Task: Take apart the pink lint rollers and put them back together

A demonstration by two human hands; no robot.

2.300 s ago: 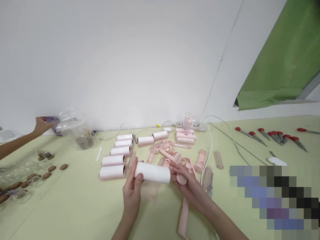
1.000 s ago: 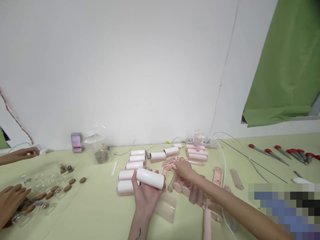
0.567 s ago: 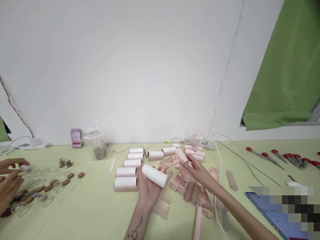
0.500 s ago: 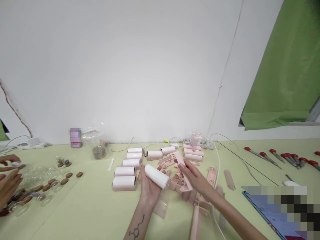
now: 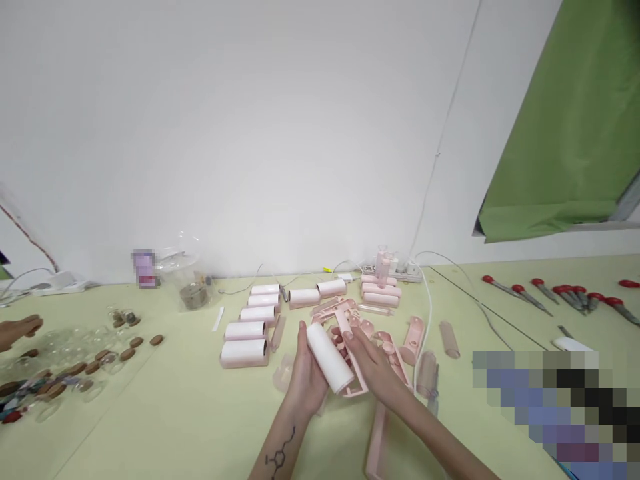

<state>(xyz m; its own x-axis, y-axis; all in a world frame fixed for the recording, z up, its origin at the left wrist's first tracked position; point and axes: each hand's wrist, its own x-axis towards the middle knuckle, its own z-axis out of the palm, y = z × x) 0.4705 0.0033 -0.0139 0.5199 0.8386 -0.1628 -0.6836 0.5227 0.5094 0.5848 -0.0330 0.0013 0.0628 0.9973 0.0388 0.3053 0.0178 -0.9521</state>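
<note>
My left hand (image 5: pixel 306 380) is closed round a white paper roll (image 5: pixel 329 357), held tilted above the pale green table (image 5: pixel 165 413). My right hand (image 5: pixel 376 371) grips a pink plastic frame piece (image 5: pixel 353 363) and holds it right against the roll's right side. A row of white rolls in pink holders (image 5: pixel 246 331) lies just left of my hands. Loose pink plastic parts (image 5: pixel 385 337) are scattered behind and to the right of them.
Another person's hand (image 5: pixel 17 329) is at the far left by small glass bottles and brown corks (image 5: pixel 75 363). A clear jar (image 5: pixel 187 280) stands near the wall. Red-handled screwdrivers (image 5: pixel 555 295) lie at the right. A white cable (image 5: pixel 425 313) crosses the parts.
My right hand reached into the pink parts, picked up a pink frame piece and brought it back against the roll. My left hand turned the roll more upright. The view shifted.
</note>
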